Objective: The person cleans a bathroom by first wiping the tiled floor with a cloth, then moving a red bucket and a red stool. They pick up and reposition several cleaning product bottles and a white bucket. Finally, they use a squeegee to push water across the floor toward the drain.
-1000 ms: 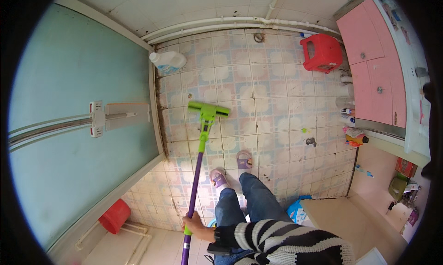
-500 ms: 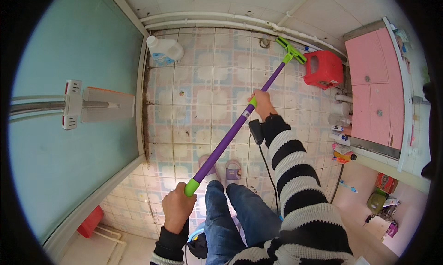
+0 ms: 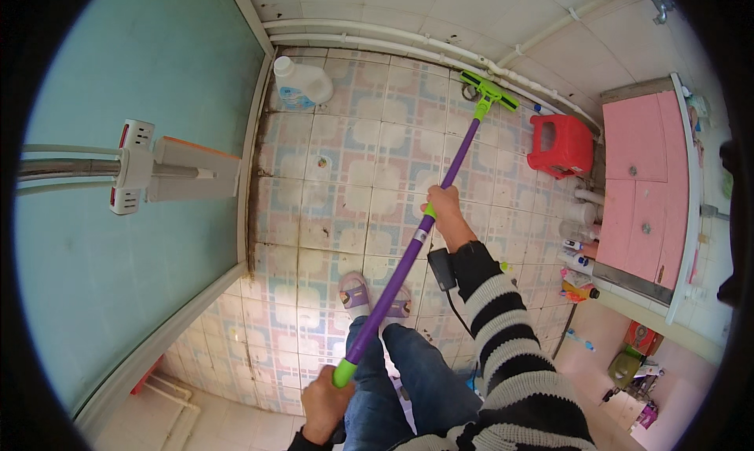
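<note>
Over the tiled floor (image 3: 353,176), my right hand (image 3: 444,209) is clenched around the middle of the purple mop (image 3: 408,255) handle, while my left hand (image 3: 323,400) grasps its green end. Its green head rests near the white pipes (image 3: 377,36), beside the red stool (image 3: 559,145).

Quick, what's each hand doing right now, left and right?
Left hand: closed around the green end of the mop handle.
Right hand: closed around the mop handle, partway up.
</note>
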The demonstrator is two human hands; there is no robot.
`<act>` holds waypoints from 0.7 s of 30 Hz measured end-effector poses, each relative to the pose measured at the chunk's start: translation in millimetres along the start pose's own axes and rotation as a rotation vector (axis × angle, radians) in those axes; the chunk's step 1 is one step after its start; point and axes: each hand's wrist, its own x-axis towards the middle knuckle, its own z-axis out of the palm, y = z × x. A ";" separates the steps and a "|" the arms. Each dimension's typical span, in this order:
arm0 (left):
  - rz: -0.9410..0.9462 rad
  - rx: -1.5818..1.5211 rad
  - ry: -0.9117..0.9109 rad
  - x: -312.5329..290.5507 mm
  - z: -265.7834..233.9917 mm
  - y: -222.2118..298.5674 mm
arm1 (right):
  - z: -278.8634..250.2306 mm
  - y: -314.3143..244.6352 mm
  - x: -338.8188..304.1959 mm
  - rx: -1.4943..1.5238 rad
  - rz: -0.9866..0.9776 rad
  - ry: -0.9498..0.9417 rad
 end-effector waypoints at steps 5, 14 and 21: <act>-0.096 -0.019 -0.092 -8.1 -19.5 27.0 | -7.7 -20.4 -17.7 0.028 0.015 0.001; -0.083 0.000 -0.172 12.1 -72.4 24.9 | 13.7 -52.2 -33.3 0.069 0.015 0.035; -0.182 -0.202 -0.085 0.1 -82.1 20.5 | 29.3 -34.0 -39.5 0.088 -0.035 -0.011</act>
